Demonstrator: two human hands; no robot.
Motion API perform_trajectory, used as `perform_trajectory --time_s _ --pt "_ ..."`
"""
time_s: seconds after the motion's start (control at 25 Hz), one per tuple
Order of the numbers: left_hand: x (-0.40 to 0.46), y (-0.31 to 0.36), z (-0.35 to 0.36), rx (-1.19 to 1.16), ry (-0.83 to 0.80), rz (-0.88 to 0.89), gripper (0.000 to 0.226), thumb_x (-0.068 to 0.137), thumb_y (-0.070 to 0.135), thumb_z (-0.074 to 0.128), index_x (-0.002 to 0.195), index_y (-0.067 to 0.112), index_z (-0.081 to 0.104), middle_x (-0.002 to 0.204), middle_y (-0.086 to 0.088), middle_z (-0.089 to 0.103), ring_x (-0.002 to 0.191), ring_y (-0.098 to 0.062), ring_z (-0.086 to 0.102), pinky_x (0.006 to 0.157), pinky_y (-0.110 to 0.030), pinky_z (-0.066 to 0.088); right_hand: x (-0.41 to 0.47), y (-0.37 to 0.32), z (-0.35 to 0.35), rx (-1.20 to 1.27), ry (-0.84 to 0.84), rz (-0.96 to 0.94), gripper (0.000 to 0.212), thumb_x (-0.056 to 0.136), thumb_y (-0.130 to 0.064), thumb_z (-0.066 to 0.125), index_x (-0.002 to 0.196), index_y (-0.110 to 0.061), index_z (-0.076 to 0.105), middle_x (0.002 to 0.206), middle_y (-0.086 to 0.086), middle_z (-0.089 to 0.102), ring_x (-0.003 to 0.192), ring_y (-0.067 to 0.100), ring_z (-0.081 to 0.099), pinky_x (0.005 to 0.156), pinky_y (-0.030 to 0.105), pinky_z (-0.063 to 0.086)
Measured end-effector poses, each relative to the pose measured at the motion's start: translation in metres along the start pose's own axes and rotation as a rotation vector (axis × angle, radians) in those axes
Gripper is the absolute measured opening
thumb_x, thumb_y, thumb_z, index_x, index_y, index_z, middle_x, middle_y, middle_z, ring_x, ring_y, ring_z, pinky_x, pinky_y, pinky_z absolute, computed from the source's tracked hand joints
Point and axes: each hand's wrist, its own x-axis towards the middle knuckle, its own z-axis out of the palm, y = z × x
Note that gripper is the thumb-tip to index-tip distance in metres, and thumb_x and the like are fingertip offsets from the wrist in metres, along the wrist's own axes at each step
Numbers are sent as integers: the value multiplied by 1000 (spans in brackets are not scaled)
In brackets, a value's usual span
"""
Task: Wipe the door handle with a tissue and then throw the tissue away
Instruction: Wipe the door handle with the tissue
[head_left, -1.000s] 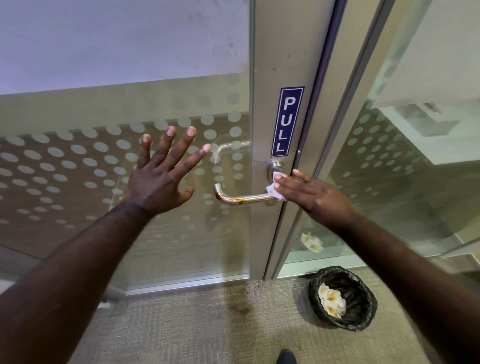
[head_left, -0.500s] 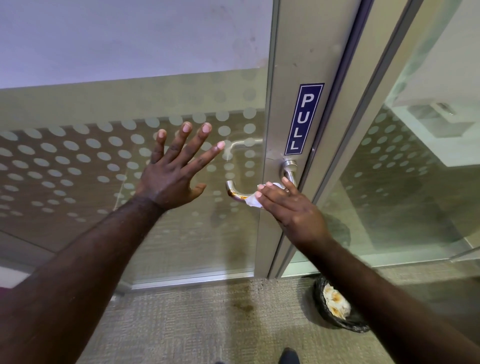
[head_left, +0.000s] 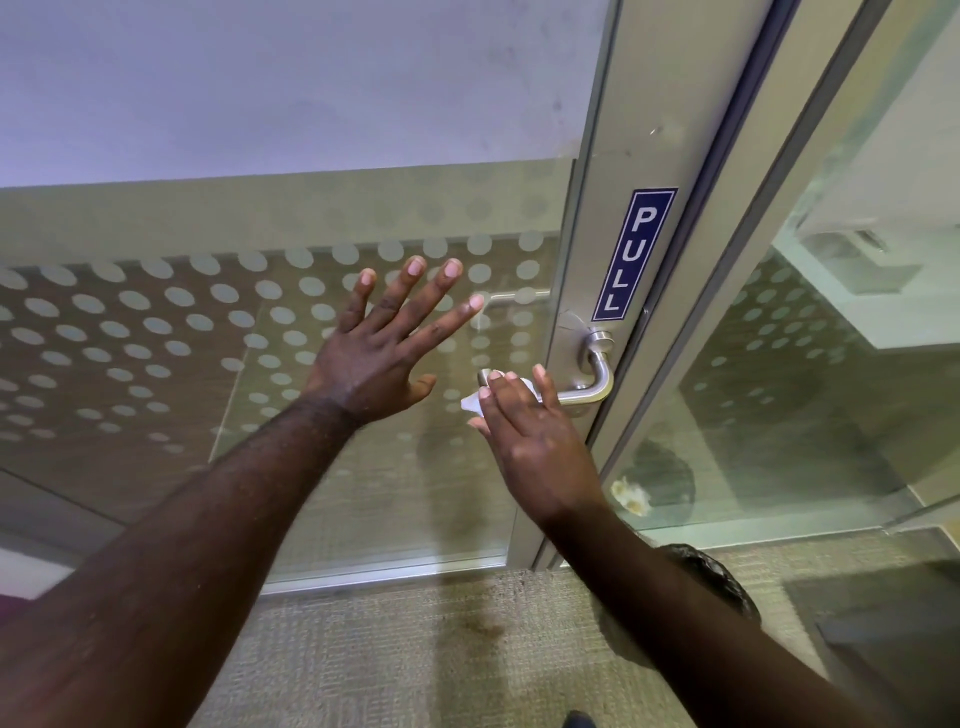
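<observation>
A silver lever door handle (head_left: 592, 387) sticks out from the metal door frame below a blue PULL sign (head_left: 635, 254). My right hand (head_left: 530, 431) wraps a white tissue (head_left: 474, 401) around the free left end of the lever; most of the tissue is hidden under my fingers. My left hand (head_left: 387, 348) is spread flat with fingers apart against the dotted glass, left of the handle, holding nothing.
A black-lined bin (head_left: 719, 579) stands on the carpet at the lower right, mostly hidden behind my right forearm. A glass side panel (head_left: 810, 395) to the right reflects the bin. A dark stain (head_left: 485, 626) marks the carpet by the door.
My right hand has slid the tissue leftward along the lever, from near the pivot to its free end. The camera has shifted, so the bin is now mostly covered by my forearm.
</observation>
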Motion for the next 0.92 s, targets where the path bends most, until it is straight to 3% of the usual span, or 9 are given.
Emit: perform_trajectory --time_s 0.12,0.36,0.52,0.68,0.76,0.92 --pt "0 -1 -1 -31 -20 5 129 60 47 82 160 33 1 168 2 -13 155 -22 -10 121 -46 -14 9 -9 1 -48 9 32 24 90 -10 66 108 5 68 112 21 69 109 31 64 108 51 39" --pt "1 -1 -4 -74 -40 2 137 57 46 86 159 34 -4 167 4 -19 154 -20 -16 121 -45 -16 25 -21 -6 -113 -109 116 26 81 6 62 107 10 66 108 27 68 101 34 68 109 52 33" --pt "1 -1 -7 -85 -57 4 136 59 45 86 159 34 -6 166 4 -22 153 -20 -18 120 -45 -17 46 -31 -12 -87 -338 264 29 89 2 47 113 2 64 107 18 68 100 29 64 119 45 20" --pt "1 -2 -9 -91 -74 8 134 61 44 85 159 33 -7 166 4 -21 152 -21 -20 120 -45 -18 63 -39 -16 -61 -385 352 25 88 1 46 101 -1 67 94 16 69 90 26 64 119 45 19" --pt "1 -1 -9 -95 -64 9 134 61 43 85 159 32 -5 166 5 -15 153 -21 -19 120 -45 -18 59 -39 -18 -72 -425 340 27 90 1 44 107 1 65 104 18 68 99 27 62 120 45 16" --pt "1 -1 -7 -109 -63 -4 136 59 41 86 159 33 -5 166 5 -22 153 -19 -19 120 -44 -18 42 -33 -21 -47 -432 307 34 95 0 45 128 5 53 131 24 57 127 31 50 120 41 8"
